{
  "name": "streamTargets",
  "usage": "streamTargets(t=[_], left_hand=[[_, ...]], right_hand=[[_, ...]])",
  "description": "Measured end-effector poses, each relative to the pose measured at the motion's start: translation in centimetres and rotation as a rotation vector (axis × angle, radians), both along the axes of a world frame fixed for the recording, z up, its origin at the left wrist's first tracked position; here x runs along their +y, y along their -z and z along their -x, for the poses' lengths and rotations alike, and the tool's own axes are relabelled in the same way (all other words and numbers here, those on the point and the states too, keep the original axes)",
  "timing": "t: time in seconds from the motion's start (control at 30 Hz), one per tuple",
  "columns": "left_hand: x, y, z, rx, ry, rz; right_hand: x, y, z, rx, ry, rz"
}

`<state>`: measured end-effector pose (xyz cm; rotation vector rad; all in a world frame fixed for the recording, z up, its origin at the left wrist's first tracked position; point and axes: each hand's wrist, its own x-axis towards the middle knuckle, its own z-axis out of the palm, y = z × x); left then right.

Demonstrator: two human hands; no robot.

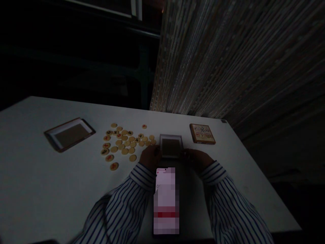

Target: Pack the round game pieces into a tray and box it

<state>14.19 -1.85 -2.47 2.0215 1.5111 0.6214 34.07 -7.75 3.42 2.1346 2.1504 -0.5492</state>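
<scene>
A small open box (171, 136) with pale walls and a brownish bottom sits on the table in front of me. My left hand (151, 157) closes its fingers on the box's left side. At the lower right corner, the fingers of my right hand (199, 158) pinch the box's edge. Both hands are dim, and part of the fingers is hidden. Just left of the box lie several round wooden xiangqi pieces (131, 144), scattered loosely. Some show red or black characters; others look blank on top.
A lit phone (166, 196) lies between my forearms. Farther right is a box with a printed top (202, 133). Another open tray (77, 141) rests at the left. The white table (45, 189) ends on the right near a hanging string curtain (203, 57).
</scene>
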Motion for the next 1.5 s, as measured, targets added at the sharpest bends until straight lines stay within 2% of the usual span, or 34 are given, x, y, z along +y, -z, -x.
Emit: streamTargets(t=[0.63,0.73,0.9,1.03,1.17,1.3,1.5], left_hand=[[-0.1,0.0,0.2,-0.005,-0.015,-0.013],[-0.1,-0.2,0.3,-0.021,-0.036,-0.030],[-0.1,-0.1,0.4,-0.088,-0.068,-0.098],[-0.2,-0.1,0.6,-0.194,-0.074,-0.184],[-0.5,-0.4,1.0,-0.273,-0.045,-0.233],[-1.4,-0.7,1.8,-0.253,0.014,-0.241],[-3.2,-1.5,4.4,-0.251,0.051,-0.248]], right_hand=[[-0.2,0.4,-0.3,0.094,0.016,-0.019],[-0.6,1.0,-0.5,0.102,0.037,-0.123],[-1.1,3.7,-0.7,0.154,0.189,-0.531],[-1.1,5.3,-1.1,0.206,0.236,-0.691],[-1.2,5.6,-1.6,0.278,0.306,-0.751],[-1.4,5.6,-2.0,0.326,0.358,-0.771],[-1.3,5.7,-1.9,0.350,0.384,-0.791]])
